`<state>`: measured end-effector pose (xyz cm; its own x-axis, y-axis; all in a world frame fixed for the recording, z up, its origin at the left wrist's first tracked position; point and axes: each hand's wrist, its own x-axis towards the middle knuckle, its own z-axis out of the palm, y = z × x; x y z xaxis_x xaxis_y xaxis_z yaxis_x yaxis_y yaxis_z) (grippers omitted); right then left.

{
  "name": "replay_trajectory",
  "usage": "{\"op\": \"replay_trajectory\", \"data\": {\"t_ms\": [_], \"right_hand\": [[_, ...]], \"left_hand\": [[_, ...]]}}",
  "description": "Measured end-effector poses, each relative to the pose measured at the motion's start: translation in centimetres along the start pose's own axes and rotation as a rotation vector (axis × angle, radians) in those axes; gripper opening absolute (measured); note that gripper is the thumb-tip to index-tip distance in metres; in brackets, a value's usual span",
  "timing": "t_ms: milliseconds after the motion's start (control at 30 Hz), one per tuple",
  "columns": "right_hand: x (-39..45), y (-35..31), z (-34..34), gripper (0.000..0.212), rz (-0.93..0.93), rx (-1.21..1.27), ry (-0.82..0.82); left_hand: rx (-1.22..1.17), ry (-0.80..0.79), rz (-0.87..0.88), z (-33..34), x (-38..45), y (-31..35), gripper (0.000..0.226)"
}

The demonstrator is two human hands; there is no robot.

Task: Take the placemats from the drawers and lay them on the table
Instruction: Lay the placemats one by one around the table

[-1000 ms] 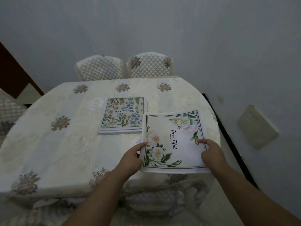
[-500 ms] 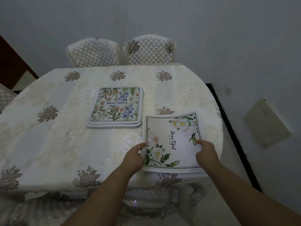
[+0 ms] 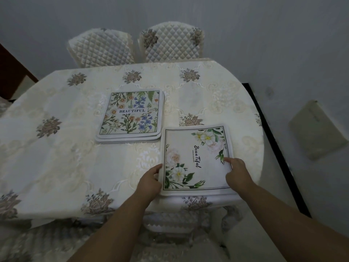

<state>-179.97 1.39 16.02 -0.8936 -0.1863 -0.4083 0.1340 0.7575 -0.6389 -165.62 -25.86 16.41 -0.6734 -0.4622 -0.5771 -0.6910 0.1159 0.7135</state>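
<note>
- The left hand [image 3: 149, 183] is pinching the left edge of the rose mat [image 3: 196, 160], thumb on top and fingers seemingly curled under the edge, so it is closed on that mat.
- The right hand [image 3: 237, 173] is resting on the mat's right side with a forefinger stretched flat over the printed corner and the other fingers bent; it is pressing down rather than gripping, and I cannot tell whether any finger is hooking under the edge.
- A second ago this mat was sitting closer to the camera and slightly askew; it is now lying flatter and squarer, with its near edge just at the tabletop's [image 3: 56, 167] front rim. The camera has also been shifting, so part of that change may be only apparent.
- My reading is that the hands are finishing the placing of this mat, and letting go looks like the next step.
- More edges are showing beneath the mat's near side, so it may be a small pile; that is hard to confirm.
- Up and to the left of the rose mat, just apart from its corner, the wildflower stack [image 3: 130, 115] is lying on the tabletop, several mats deep.
- Writing: the rose mat is reading "BeauTiful" in script, turned sideways; the wildflower stack is reading "BEAUTIFUL" in capitals, with a smaller line below too tiny to read.
- Beyond the wildflower stack, two quilted chairs [image 3: 171, 42] are standing at the far side.
</note>
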Motion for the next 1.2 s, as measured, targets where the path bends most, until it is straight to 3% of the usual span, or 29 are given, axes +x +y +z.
{"op": "replay_trajectory", "data": {"t_ms": [267, 667, 800, 900, 1000, 1133, 1200], "right_hand": [[0.2, -1.7, 1.6, 0.068, -0.063, 0.044, -0.038], [0.5, 1.3, 1.1, 0.066, 0.033, 0.050, 0.091], [0.5, 1.0, 1.5, 0.061, 0.089, -0.095, 0.152], [0.8, 0.1, 2.2, 0.058, 0.099, -0.253, 0.175], [2.1, -0.9, 3.7, 0.071, -0.071, -0.355, 0.115], [3.8, -2.7, 6.1, 0.096, -0.218, -0.575, -0.080], [4.2, -2.9, 7.1, 0.103, -0.251, -0.619, -0.127]], "left_hand": [[0.050, 0.053, 0.006, -1.5, -0.7, -0.7, 0.079], [0.051, -0.030, 0.051, -0.1, -0.1, -1.5, 0.078], [-0.017, 0.030, 0.041, -0.3, 0.5, -1.6, 0.059], [-0.156, 0.125, -0.005, -1.1, 2.1, -0.9, 0.044], [-0.469, 0.131, -0.073, -1.9, 4.5, 0.9, 0.019], [-0.928, 0.132, -0.219, -3.1, 7.9, 3.9, 0.006], [-1.039, 0.133, -0.262, -3.5, 9.5, 5.2, 0.014]]}}
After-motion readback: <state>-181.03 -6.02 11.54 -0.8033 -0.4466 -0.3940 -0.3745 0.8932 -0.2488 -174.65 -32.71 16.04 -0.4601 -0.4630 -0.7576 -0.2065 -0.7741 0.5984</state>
